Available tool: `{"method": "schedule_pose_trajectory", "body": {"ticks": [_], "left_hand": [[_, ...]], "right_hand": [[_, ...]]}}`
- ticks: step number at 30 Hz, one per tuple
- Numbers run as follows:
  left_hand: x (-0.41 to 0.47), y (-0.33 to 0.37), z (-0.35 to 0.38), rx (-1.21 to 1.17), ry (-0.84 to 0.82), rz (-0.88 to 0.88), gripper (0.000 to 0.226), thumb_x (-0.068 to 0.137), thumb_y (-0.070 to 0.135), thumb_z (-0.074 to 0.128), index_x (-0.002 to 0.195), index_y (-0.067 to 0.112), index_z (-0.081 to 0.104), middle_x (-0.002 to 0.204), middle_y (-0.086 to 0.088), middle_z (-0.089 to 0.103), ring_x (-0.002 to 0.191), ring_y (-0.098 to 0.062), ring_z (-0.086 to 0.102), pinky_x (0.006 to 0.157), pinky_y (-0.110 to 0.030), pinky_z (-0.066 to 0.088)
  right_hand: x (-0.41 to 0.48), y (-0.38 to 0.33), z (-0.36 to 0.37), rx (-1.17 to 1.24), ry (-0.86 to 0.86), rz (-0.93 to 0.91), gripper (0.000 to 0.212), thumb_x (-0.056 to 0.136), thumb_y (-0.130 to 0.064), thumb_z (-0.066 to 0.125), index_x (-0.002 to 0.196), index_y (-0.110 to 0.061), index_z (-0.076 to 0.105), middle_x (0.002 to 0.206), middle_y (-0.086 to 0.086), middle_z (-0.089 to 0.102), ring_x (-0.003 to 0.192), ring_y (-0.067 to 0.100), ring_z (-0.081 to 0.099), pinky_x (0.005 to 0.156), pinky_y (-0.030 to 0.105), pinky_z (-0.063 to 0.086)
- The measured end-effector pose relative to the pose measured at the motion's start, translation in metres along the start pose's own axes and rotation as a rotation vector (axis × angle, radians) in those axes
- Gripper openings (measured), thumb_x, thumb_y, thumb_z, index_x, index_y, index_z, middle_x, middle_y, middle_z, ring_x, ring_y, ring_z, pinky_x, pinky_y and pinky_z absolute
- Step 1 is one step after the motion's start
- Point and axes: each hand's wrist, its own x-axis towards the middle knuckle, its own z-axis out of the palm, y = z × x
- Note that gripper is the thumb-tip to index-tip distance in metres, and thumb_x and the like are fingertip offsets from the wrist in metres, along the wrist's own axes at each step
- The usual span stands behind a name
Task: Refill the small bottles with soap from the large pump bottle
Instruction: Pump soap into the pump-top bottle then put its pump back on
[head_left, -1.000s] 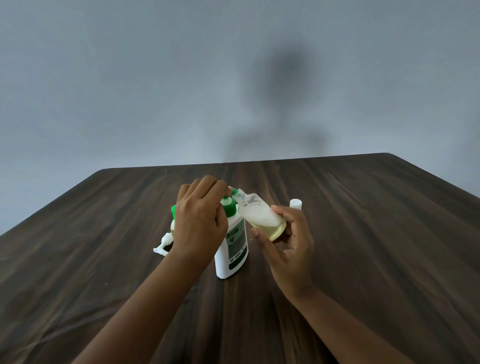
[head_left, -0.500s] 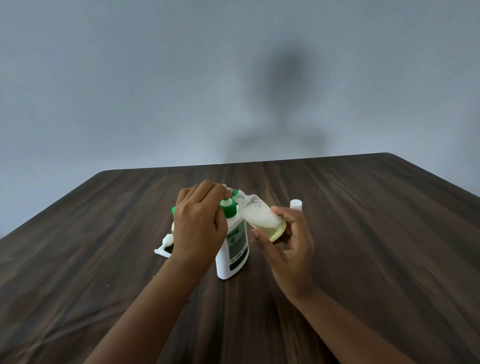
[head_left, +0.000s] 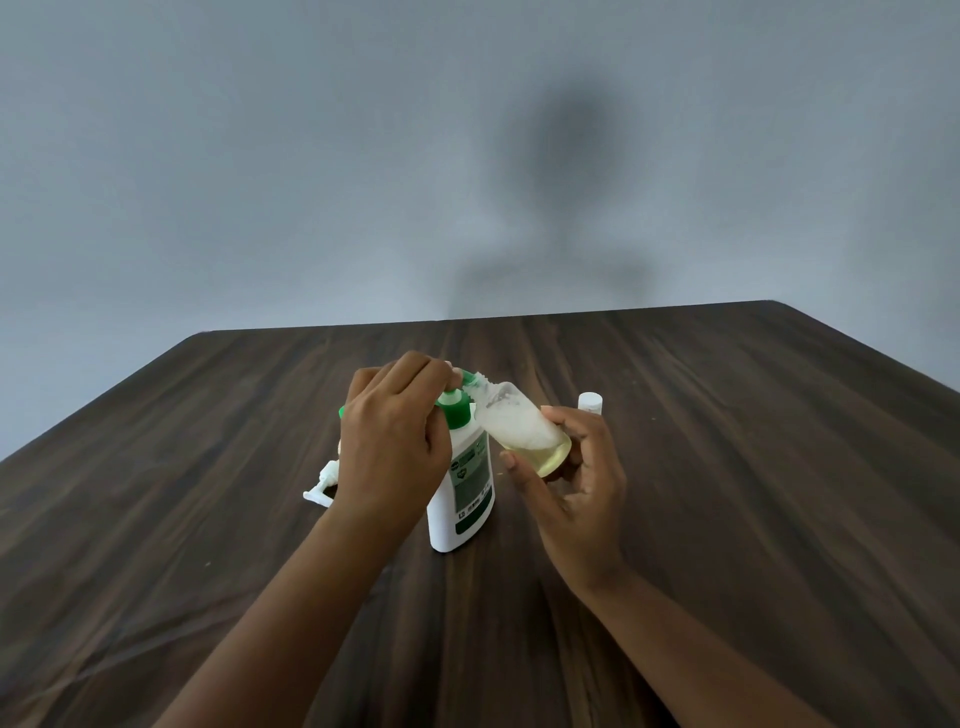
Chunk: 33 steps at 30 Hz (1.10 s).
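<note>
Perhaps loosely — fingers (head_left: 577, 423) round small bottle (head_left: 519, 431)

From here, the left hand (head_left: 395, 447) curls over the top of the large pump bottle (head_left: 462, 499) and hides most of its pump head. The label print is too small to read. Behind that hand, only scraps of a green piece (head_left: 341, 412) and a white pump part (head_left: 319, 486) show. The right hand (head_left: 576, 483) wraps round the small bottle (head_left: 519, 428), hiding its base and the foot of a white cap (head_left: 590, 402) beyond its fingers. Both forearms run off the bottom edge.
</note>
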Motion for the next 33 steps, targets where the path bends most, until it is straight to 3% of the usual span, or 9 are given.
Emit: {"method": "schedule_pose_trajectory", "body": {"ticks": [3, 7, 17, 26, 33], "left_hand": [[0.001, 0.001, -0.002, -0.009, 0.003, 0.014, 0.029, 0.075, 0.002, 0.038, 0.082, 0.009, 0.065, 0.086, 0.001, 0.067, 0.076, -0.009, 0.052, 0.075, -0.021, 0.032], [0.014, -0.003, -0.007, 0.018, -0.061, 0.054, 0.029, 0.076, 0.006, 0.035, 0.079, 0.011, 0.064, 0.082, 0.002, 0.067, 0.066, -0.015, 0.057, 0.075, -0.026, 0.036], [-0.004, 0.002, -0.001, -0.003, 0.009, -0.001, 0.029, 0.074, 0.002, 0.037, 0.083, 0.007, 0.065, 0.088, -0.002, 0.067, 0.078, -0.011, 0.048, 0.072, -0.02, 0.03], [0.013, 0.001, -0.01, 0.012, -0.054, 0.069, 0.028, 0.074, 0.003, 0.036, 0.08, 0.01, 0.063, 0.084, 0.0, 0.065, 0.068, -0.016, 0.055, 0.073, -0.027, 0.036], [0.005, 0.002, 0.001, -0.028, -0.028, 0.031, 0.025, 0.072, 0.003, 0.035, 0.077, 0.008, 0.059, 0.079, -0.001, 0.06, 0.074, -0.015, 0.048, 0.067, -0.027, 0.035]], "right_hand": [[0.0, -0.001, -0.001, 0.001, -0.003, -0.001, 0.038, 0.088, -0.04, 0.067, 0.115, -0.017, 0.052, 0.11, -0.01, 0.055, 0.1, 0.016, 0.061, 0.073, 0.02, 0.055], [0.001, -0.002, -0.001, 0.012, -0.002, 0.016, 0.039, 0.088, -0.042, 0.068, 0.115, -0.019, 0.052, 0.11, -0.006, 0.056, 0.099, 0.021, 0.063, 0.071, 0.028, 0.059], [0.001, 0.0, -0.001, 0.003, -0.016, 0.003, 0.037, 0.087, -0.032, 0.07, 0.115, -0.016, 0.052, 0.109, -0.008, 0.056, 0.098, 0.018, 0.062, 0.071, 0.023, 0.057], [0.002, -0.003, -0.001, 0.043, -0.01, 0.022, 0.036, 0.086, -0.033, 0.07, 0.114, -0.019, 0.052, 0.107, -0.009, 0.057, 0.097, 0.018, 0.063, 0.072, 0.023, 0.056], [0.0, -0.002, -0.001, 0.02, -0.017, 0.019, 0.037, 0.084, -0.024, 0.072, 0.114, -0.017, 0.053, 0.107, -0.012, 0.056, 0.097, 0.017, 0.062, 0.073, 0.023, 0.055]]}}
